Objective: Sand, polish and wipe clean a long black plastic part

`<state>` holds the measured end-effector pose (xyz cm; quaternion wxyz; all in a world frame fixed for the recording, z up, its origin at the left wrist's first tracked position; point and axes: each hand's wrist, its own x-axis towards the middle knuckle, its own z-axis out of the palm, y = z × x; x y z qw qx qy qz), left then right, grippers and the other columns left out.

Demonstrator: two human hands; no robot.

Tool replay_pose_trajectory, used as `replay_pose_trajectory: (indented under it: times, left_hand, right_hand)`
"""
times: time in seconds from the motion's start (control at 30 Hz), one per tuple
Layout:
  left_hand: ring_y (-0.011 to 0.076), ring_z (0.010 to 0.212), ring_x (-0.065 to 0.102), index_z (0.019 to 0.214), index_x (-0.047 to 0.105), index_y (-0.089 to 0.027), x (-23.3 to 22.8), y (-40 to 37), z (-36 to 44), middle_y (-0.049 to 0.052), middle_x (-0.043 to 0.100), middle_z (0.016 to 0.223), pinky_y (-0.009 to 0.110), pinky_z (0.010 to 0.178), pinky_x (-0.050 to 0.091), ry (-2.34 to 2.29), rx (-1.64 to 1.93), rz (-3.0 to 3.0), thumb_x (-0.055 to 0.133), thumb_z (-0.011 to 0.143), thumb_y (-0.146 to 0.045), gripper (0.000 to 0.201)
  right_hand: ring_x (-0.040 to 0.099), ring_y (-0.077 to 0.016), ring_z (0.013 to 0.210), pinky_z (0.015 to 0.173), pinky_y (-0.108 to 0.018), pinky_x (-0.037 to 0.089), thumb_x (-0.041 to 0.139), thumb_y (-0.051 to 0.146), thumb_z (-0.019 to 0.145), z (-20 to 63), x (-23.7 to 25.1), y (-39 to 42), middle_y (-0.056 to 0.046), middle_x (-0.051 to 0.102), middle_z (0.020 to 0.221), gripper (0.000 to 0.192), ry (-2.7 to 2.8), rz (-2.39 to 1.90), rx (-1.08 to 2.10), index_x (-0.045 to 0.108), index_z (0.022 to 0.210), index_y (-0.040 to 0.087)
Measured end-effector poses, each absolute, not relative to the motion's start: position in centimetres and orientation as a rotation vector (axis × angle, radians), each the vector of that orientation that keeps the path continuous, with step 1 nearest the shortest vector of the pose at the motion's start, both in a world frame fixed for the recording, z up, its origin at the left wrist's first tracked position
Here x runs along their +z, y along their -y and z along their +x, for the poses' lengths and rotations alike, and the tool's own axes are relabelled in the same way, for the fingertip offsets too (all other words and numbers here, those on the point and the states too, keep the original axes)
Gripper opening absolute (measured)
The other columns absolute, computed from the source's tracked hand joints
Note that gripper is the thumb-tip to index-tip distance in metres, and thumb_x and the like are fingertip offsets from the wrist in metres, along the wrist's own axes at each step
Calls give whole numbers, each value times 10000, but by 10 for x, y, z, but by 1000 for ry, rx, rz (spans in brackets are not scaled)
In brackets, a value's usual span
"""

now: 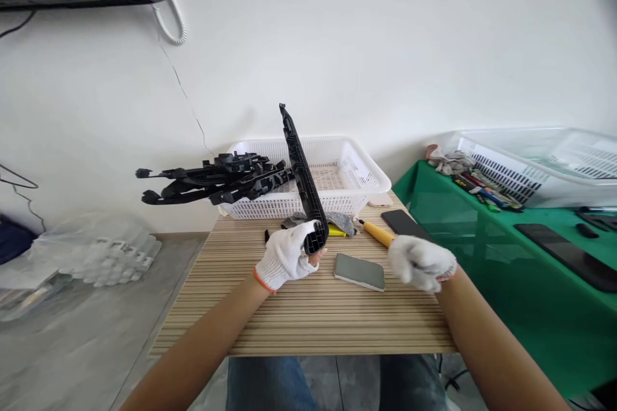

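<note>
My left hand (289,254), in a white knit glove with an orange cuff, grips the lower end of a long black plastic trim piece (303,183). The piece stands up at a slant, its ribbed side showing. My right hand (421,262), gloved too and slightly blurred, is closed around a yellow-handled deburring tool (378,233) with a thin metal tip pointing up and left. Between the hands a grey-green rectangular block (359,271) lies on the table. Other black plastic trim pieces (212,181) rest in a heap across the left side of a white basket (308,204).
Behind the left hand lies a grey cloth (341,221) with something yellow. A dark phone (405,223) is on the striped table (337,327). On the right, a green-covered table (482,241) carries pens (486,191), a glove (450,162) and a clear-covered basket (540,167).
</note>
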<state>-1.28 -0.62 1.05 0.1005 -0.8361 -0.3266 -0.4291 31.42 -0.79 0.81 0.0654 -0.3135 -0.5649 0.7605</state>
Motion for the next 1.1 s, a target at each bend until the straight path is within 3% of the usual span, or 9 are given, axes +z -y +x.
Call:
replay_pose_trajectory:
  times: [0.1,0.2,0.27,0.33,0.47,0.63,0.8,0.93,1.1]
  left_hand:
    - [208,695,745,1152,618,-186,13,6,-12,70,778,879,282,580,586,956,-1254,-2459,543,886,-488,410]
    - [209,681,742,1144,623,-173,15,6,-12,78,778,881,280,541,568,904,-1260,-2447,518,902,-509,427]
    - [209,687,742,1138,628,-172,15,5,-13,79,777,882,280,548,569,892,-1269,-2433,511,906,-511,427]
    - [209,704,744,1130,639,-178,15,5,-14,77,775,879,278,574,574,907,-1272,-2430,519,897,-513,426]
    - [204,709,743,1092,666,-200,19,6,-18,67,771,855,275,599,574,926,-1279,-2452,511,888,-535,422]
    - [200,692,738,1029,671,-193,25,6,-23,62,760,804,269,585,561,860,-1308,-2462,474,904,-532,412]
    - [191,683,725,1058,675,-203,23,3,-23,47,754,806,263,601,561,955,-1229,-2509,519,846,-435,350]
    - [187,640,696,1046,675,-199,20,2,-20,40,729,767,268,564,527,965,-1206,-2425,550,822,-412,334]
    - [180,618,623,926,677,-218,19,3,-18,32,619,702,277,535,474,976,-1189,-2238,611,813,-435,254]
  right_hand:
    - [712,-157,669,528,-217,550,842,528,673,278,11,16,-95,749,858,535,1682,-885,2474,712,993,119]
    - [702,-201,1008,841,-324,585,837,487,707,240,6,22,-136,715,1127,507,1492,-751,2307,714,1044,130]
    - [708,-195,939,838,-340,580,800,536,729,224,2,24,-130,729,1031,493,1427,-758,2126,709,985,124]
    - [686,-171,696,654,-305,575,757,612,714,215,4,23,-95,717,794,520,1478,-854,1993,687,867,120]
    - [538,-132,488,425,-237,395,632,660,758,212,25,6,-28,624,606,508,1611,-1328,1495,650,833,157]
    - [622,-188,767,685,-304,466,568,525,878,206,47,-21,-39,704,814,348,1909,-1616,779,726,878,215]
    - [640,-239,1045,857,-342,480,552,432,927,184,26,-10,-79,642,1258,368,2229,-1630,431,677,1218,245]
    - [642,-218,1042,926,-345,476,397,432,1003,180,18,7,-75,668,1150,383,2086,-1412,579,693,1138,229]
    - [578,-241,1224,1090,-372,414,408,472,974,182,29,22,-80,627,1337,524,1774,-1017,788,540,1406,207]
